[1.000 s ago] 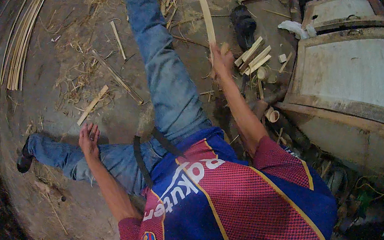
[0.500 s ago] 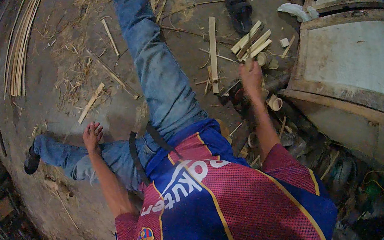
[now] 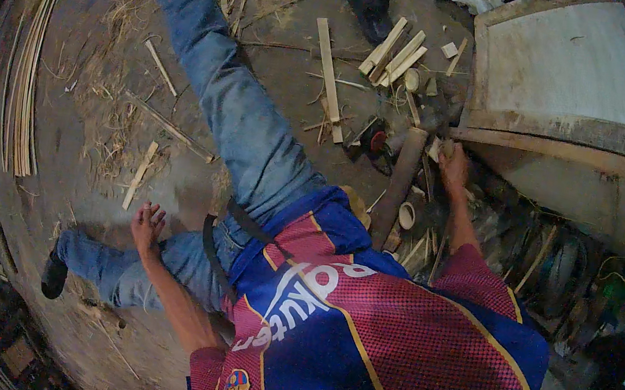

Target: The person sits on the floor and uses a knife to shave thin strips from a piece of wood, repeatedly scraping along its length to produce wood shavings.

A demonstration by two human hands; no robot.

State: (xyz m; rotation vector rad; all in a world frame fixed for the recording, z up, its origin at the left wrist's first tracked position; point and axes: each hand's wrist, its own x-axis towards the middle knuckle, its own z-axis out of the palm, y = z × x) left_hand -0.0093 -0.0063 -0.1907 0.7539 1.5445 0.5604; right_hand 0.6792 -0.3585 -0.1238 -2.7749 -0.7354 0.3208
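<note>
My right hand (image 3: 454,166) reaches in among bamboo pieces beside the cabinet. Its fingers are curled, and a pale bit shows next to them; what they hold is too blurred to name. Just left of it lies a brown bamboo pole (image 3: 399,187), with a short bamboo ring (image 3: 406,215) beside it. My left hand (image 3: 146,227) hovers over the floor by my bent leg, fingers apart and loosely curved, holding nothing. Close to it lies a short bamboo strip (image 3: 140,175). Farther off, several split bamboo pieces (image 3: 396,54) lie in a small heap.
A wooden cabinet (image 3: 574,68) with pale panels stands at the right. A black sandal (image 3: 367,5) lies at the far side, and a long bamboo slat (image 3: 331,75) nearer. Long thin strips (image 3: 26,94) lie at the left. A red-and-black object (image 3: 373,140) sits near the pole.
My right hand has left the heap of split bamboo and moved right and nearer, to the clutter by the cabinet. My left hand has hardly moved. The view has shifted slightly.
</note>
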